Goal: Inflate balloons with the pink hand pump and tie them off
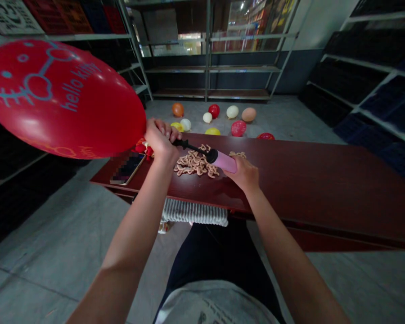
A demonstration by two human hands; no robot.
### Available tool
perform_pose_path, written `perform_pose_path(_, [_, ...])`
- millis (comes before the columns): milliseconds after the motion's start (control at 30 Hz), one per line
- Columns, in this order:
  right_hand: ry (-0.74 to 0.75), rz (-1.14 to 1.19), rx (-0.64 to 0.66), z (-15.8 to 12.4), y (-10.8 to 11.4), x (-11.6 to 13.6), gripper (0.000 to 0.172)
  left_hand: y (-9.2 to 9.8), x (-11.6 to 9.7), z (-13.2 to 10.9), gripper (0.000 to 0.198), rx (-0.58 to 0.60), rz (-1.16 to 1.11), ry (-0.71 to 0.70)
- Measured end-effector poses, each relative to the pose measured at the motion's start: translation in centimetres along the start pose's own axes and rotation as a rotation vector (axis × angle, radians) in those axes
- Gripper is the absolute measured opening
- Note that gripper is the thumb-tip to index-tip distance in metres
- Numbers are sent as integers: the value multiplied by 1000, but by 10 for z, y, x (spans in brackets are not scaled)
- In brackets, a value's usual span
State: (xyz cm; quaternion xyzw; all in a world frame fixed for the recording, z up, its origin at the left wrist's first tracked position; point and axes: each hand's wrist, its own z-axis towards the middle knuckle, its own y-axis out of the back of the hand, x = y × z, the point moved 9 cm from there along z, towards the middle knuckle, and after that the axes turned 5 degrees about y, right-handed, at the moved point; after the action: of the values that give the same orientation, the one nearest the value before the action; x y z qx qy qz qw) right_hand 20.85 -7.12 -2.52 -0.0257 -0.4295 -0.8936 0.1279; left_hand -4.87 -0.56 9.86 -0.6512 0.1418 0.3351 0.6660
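A large inflated red balloon [101, 108], printed with a cat face and "hello kitty", fills the upper left. My left hand [160, 137] is closed at its neck and around the black end of a hand pump [227, 162]. The pump's black rod stretches between my hands, drawn out of the pink barrel. Around that barrel my right hand [245, 173] is wrapped. Exactly how the balloon's neck sits on the pump is hidden by my left fingers. Beneath the pump lies a pile of beige, squiggly pieces [192, 163] on the table.
The dark red table [310, 184] spans the front. A phone [128, 168] and some limp red balloons [146, 147] lie at its left. Several inflated balloons [239, 128] rest on the floor beyond. Metal shelves [207, 69] line the back; dark crates [384, 94] stand right.
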Motion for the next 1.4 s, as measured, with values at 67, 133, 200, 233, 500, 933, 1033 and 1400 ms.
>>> perform_pose_path(67, [-4,16,-11,0,1,-1,51,-6,-15,-3,44,25,1,-31])
perform_pose_path(133, [3,44,-34,-1,2,0,52,-16,-28,-7,46,50,13,-53])
perform_pose_path(200, [5,66,-56,-2,3,1,53,-29,-37,-13,49,67,30,-59])
perform_pose_path(233, [2,73,-62,-3,3,1,54,-36,-38,-15,49,71,42,-50])
perform_pose_path(500, [-181,81,-64,-3,3,-17,50,-110,-5,-13,54,219,151,-63])
perform_pose_path(933, [-373,76,-71,-4,-7,-43,57,-128,151,2,50,211,289,137])
perform_pose_path(1033, [-389,72,-65,-5,-5,-43,54,-117,167,-1,47,199,305,145])
perform_pose_path(1400, [-107,64,-156,-1,1,-17,43,-56,131,7,48,18,139,242])
